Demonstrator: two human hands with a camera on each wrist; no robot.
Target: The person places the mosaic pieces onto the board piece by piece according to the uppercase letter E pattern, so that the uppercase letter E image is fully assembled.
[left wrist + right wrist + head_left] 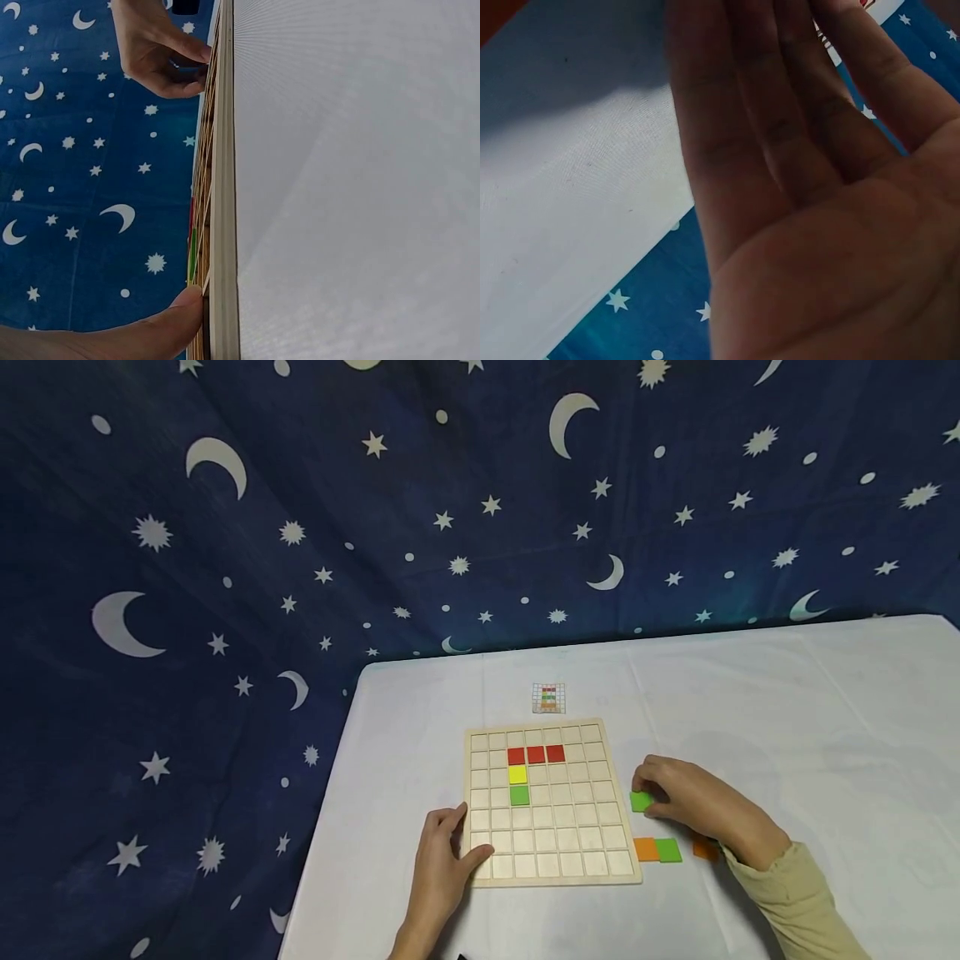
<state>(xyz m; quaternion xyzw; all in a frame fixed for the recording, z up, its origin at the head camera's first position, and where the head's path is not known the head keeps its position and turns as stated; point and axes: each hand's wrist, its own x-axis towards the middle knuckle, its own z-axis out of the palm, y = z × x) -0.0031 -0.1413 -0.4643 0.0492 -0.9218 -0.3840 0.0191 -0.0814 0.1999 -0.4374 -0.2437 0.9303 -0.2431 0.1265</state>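
A pale wooden grid board point(555, 866) lies on the table. My left hand point(442, 864) rests at its left edge, the thumb lying on top near the lower left corner and the fingers along the side. In the left wrist view, the thumb point(169, 326) touches the board's upper face. Right of the board, my right hand point(690, 795) pinches a green square tile point(641, 802) between thumb and fingers, close over the table. On the board, three red tiles point(536, 755) form a row, with a yellow tile point(517, 774) and a green tile point(519, 796) below the leftmost.
An orange tile point(646, 850) and another green tile point(669, 850) lie side by side near the board's lower right corner. One more orange tile point(705, 848) is partly covered by my right wrist. Behind the board lies a small printed pattern card point(537, 708) on the white tablecloth point(787, 710).
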